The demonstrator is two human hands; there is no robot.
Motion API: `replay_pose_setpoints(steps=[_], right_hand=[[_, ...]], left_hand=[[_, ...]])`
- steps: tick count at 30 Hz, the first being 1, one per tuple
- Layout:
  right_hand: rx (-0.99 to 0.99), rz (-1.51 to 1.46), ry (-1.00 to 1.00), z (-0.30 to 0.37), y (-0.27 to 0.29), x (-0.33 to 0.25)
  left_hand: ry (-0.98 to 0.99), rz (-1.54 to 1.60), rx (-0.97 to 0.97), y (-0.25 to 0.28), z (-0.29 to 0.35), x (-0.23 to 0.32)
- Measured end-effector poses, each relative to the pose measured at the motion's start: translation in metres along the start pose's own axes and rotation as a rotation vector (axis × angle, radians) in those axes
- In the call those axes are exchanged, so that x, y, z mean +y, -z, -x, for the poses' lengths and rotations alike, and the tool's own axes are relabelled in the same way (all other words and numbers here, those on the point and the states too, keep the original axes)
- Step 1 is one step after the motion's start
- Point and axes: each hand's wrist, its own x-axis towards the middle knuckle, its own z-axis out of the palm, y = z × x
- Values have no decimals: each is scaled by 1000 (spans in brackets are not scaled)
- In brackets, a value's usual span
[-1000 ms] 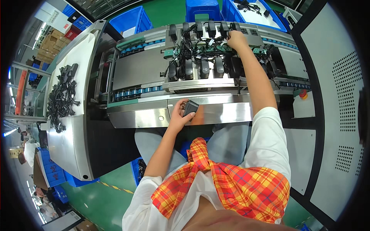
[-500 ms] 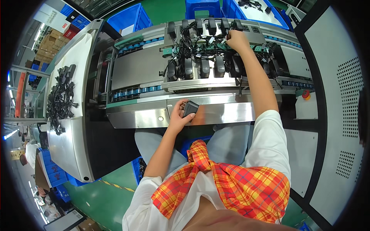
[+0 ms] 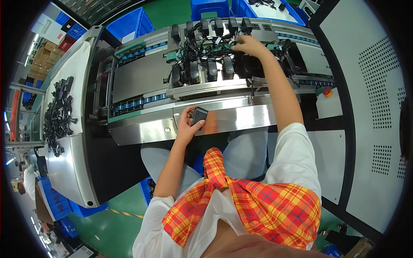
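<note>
My left hand [image 3: 186,127] is closed around a black power adapter [image 3: 199,115], held above the front edge of the metal machine; metal prongs show beside its fingers. My right arm stretches across to the far part of the fixture, where my right hand [image 3: 251,46] has its fingers drawn together among black cables [image 3: 223,48]. Whatever is between those fingertips is too small to make out. A far row of black adapters [image 3: 218,26] stands just beyond that hand. Nearer to me is a second row of adapters [image 3: 212,70], with cables tangled between the rows.
Blue rollers [image 3: 142,103] run along the conveyor beside a flat metal plate [image 3: 140,79]. At left, a pile of cabled adapters [image 3: 60,114] lies on a white surface. Blue bins [image 3: 144,23] stand behind the machine. A red knob [image 3: 327,92] and perforated white panel [image 3: 374,86] are at right.
The view has shifted, so the machine appears further left. My right hand has drawn slightly back from the far adapter at the row's right end toward the cables. My left hand still holds its adapter.
</note>
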Motion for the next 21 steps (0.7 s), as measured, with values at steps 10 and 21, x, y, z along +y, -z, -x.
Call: replay_pose_setpoints(steps=[10,21], right_hand=[[277,454,-171,130,58,65],[105,-758,-168,59,55,44]], left_hand=[[41,34,6,-2,0,6],[-3,16,34,-4,4,2]])
